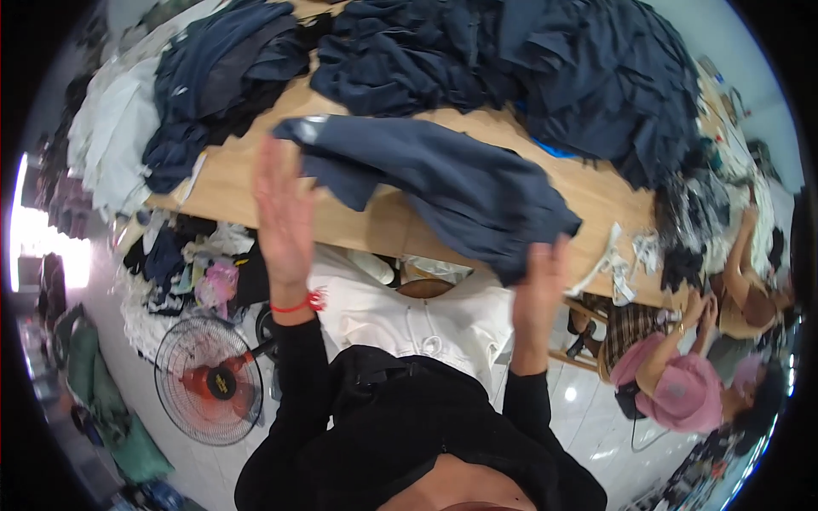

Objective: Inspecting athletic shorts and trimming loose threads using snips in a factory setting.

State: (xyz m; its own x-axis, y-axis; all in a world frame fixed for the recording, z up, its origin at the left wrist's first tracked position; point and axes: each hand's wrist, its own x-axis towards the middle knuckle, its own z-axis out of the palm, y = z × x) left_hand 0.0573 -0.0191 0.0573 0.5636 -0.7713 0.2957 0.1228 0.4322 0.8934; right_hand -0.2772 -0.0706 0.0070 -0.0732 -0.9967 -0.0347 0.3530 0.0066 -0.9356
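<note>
A dark navy garment (pixel 443 170) stretches in a long, loosely bunched band over the wooden table (pixel 383 226) in front of me. At its left end is a small shiny pale patch. My left hand (pixel 285 213), with a red string bracelet (pixel 296 304) at the wrist, is raised beside that end. Its fingers are stretched out and blurred, and I see nothing held in them. At the garment's lower right end is my right hand (pixel 538 277), fingertips against the cloth. Motion smears those fingers, so whether they grip the cloth cannot be made out.
Heaps of dark clothes (pixel 596 77) line the table's far side, with white cloth (pixel 115 128) at the left. A standing fan (pixel 213 383) is at my lower left, near scraps of fabric (pixel 187 272). To the right sits a person in pink (pixel 677 383), another person beyond.
</note>
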